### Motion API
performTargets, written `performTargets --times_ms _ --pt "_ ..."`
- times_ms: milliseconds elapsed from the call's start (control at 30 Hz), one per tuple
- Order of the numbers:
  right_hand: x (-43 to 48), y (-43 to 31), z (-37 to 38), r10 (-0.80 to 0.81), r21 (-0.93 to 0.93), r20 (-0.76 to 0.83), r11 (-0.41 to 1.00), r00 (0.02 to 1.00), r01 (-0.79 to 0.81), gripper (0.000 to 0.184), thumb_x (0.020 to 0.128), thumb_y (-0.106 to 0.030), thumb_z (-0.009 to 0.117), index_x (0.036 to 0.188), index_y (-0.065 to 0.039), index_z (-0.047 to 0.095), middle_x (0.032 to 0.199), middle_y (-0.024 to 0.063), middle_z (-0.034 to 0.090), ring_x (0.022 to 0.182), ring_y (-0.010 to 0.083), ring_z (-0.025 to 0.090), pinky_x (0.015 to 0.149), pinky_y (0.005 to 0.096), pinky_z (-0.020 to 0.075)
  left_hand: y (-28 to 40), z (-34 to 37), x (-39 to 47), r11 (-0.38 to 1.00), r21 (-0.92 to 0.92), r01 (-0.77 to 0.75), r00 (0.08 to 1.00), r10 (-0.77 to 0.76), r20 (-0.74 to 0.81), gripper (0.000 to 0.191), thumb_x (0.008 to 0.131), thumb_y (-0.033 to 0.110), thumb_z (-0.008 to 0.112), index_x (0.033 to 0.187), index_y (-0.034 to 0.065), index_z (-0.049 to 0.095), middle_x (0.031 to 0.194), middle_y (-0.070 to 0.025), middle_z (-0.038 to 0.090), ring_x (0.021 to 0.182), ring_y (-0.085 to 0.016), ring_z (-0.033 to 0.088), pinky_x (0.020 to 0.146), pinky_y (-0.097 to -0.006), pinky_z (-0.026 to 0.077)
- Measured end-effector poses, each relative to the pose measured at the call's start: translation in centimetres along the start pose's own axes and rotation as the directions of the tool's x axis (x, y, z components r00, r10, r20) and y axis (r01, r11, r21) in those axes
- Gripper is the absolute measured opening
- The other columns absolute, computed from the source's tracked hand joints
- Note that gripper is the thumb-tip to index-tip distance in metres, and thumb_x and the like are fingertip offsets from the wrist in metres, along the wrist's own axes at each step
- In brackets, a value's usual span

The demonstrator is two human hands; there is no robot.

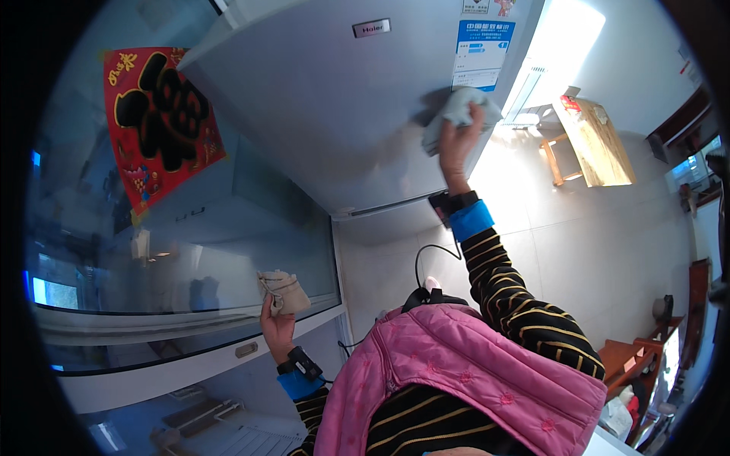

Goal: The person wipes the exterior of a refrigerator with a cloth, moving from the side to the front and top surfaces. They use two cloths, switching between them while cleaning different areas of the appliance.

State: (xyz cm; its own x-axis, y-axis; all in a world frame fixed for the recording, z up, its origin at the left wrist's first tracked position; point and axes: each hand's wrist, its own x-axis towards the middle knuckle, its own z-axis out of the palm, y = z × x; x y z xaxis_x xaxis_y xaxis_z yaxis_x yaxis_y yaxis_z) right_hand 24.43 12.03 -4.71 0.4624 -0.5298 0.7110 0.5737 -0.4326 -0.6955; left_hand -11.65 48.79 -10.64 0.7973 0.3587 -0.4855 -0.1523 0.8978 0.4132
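My right hand [461,142] presses a grey-green cloth [466,108] against the door of a Haier refrigerator [319,108], just below a blue and white energy label [485,54] near the door's right edge. Lower left, my left hand [278,328] holds up a small beige drawstring pouch [284,292] in front of a glass sliding door [228,273]. The fingers behind the pouch are partly hidden. Each wrist wears a black strapped device above a blue cuff, with a cable running from it.
A red paper decoration [162,125] hangs on the glass at left. Beyond the refrigerator a wooden table [596,142] stands on the tiled floor [513,245], beside a brightly lit opening. Reddish-brown wooden furniture [627,356] is at lower right, with cloth items near it.
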Motion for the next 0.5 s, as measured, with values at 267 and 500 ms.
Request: performTargets --times_ms 267,500 --pt "-14.8 -6.1 6.4 -0.329 0.162 0.745 0.933 0.58 0.321 0.04 0.066 -0.002 0.066 0.103 -0.012 0.057 0.093 0.009 0.054 0.091 0.03 0.055 0.075 0.0404 0.0469 0.8 -1.5 -0.8 1.0 0.018 -0.019 1.0 0.019 -0.002 0.044 0.093 0.012 0.057 0.133 0.0028 0.044 0.132 -0.0134 0.053 0.121 -0.027 0.052 0.102 -0.0443 0.043" --pt "-16.4 0.7 4.5 -0.458 0.319 0.804 0.87 0.378 0.375 0.027 0.071 -0.005 0.061 0.097 -0.012 0.059 0.093 0.0091 0.054 0.09 0.0294 0.056 0.073 0.0409 0.0468 2.1 -2.1 -3.9 0.982 0.013 -0.188 0.979 0.189 -0.077 0.04 0.092 0.013 0.059 0.129 0.0017 0.049 0.128 -0.0136 0.056 0.118 -0.027 0.054 0.1 -0.0428 0.046"
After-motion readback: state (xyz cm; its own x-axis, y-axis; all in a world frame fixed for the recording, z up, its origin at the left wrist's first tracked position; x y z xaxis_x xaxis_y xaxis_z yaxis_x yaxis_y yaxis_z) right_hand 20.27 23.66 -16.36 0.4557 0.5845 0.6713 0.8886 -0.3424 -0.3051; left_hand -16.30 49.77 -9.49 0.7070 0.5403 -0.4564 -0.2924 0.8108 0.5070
